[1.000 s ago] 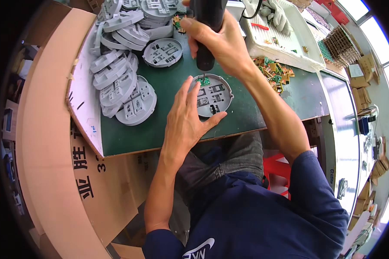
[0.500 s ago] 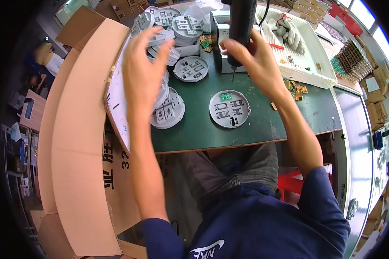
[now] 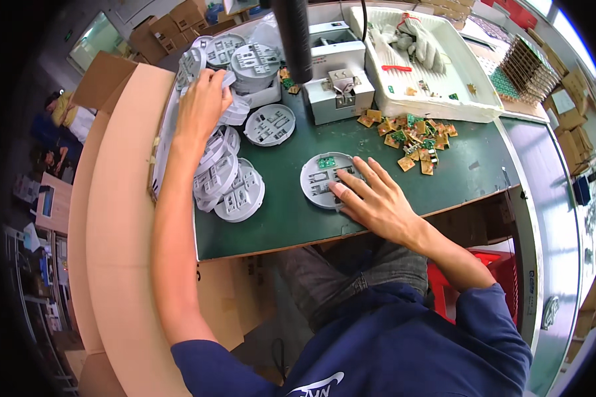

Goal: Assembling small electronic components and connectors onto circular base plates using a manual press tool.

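At the pile of round light-grey plastic housings (image 3: 255, 63) on the left, my left hand (image 3: 202, 106) has its fingers closed around the edge of one grey housing (image 3: 228, 79). My right hand (image 3: 380, 205) lies with fingers spread over the right side of a single round housing (image 3: 316, 180) near the table's front edge. A small green circuit board (image 3: 326, 162) sits in that housing's upper part; my fingers hide some of its inside. The black electric screwdriver (image 3: 293, 40) hangs above the table, apart from both hands.
A grey metal box-shaped device (image 3: 341, 92) stands behind the right-hand housing. Several small circuit boards (image 3: 413, 139) lie heaped before a white tray (image 3: 387, 106) holding gloves (image 3: 420, 46) and a red-handled tool (image 3: 396, 68). A large cardboard box (image 3: 116, 218) borders the table's left side.
My right hand has left the screwdriver and come down onto the single housing. My left hand has closed on a housing at the pile. The view has shifted.
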The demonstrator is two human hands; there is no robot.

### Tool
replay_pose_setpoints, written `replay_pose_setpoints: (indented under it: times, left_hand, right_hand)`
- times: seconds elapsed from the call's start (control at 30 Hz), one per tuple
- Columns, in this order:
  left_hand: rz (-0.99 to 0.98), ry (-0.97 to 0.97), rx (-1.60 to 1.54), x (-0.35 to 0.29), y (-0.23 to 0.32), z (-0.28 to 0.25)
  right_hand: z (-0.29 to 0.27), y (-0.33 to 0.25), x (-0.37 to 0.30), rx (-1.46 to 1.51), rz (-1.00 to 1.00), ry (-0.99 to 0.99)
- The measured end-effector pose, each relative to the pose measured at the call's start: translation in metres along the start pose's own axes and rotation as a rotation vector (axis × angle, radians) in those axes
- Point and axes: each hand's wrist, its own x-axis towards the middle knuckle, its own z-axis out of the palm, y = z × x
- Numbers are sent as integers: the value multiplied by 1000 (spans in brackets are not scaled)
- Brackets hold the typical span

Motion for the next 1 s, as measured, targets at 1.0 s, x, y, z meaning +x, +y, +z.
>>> replay_pose_setpoints:
  times: [1.0]
  left_hand:
    - [-862, -80, -948, -110, 62, -113]
  right_hand:
    - [-116, 111, -100, 137, 879, 199]
